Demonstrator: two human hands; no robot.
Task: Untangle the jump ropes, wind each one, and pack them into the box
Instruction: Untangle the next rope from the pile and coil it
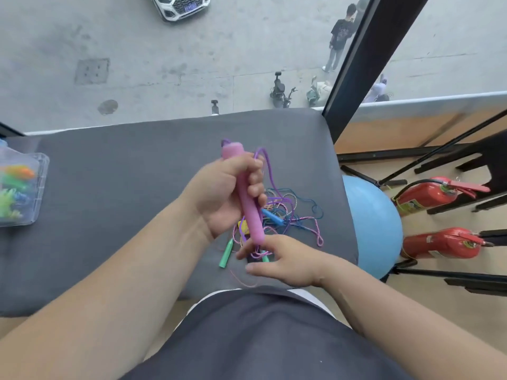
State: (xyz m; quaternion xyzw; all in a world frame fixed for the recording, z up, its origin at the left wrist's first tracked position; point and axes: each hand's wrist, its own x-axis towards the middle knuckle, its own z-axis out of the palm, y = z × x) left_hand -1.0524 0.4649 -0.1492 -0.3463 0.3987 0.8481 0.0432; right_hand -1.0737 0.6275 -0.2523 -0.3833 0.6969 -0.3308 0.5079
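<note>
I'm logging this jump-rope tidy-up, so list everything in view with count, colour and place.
pink handle: one long or two end to end, pink, in left hand
purple cord: one, purple, from handle to tangle
rope tangle: several cords, blue, purple, pink-white, on grey pad
green handles: two, green, tangle's near edge
blue handle: one, blue, in tangle
grey pad: one, grey, before the person
clear box: one, transparent, colourful contents, pad's left edge
ball: one, light blue, floor right
fire extinguishers: two, red, floor right
car: one, white, outside window
scooters: two, black and green, outside window
people: two or more, outside window
left hand: grips pink handle
right hand: fingers at cord below handle, grip unclear
</note>
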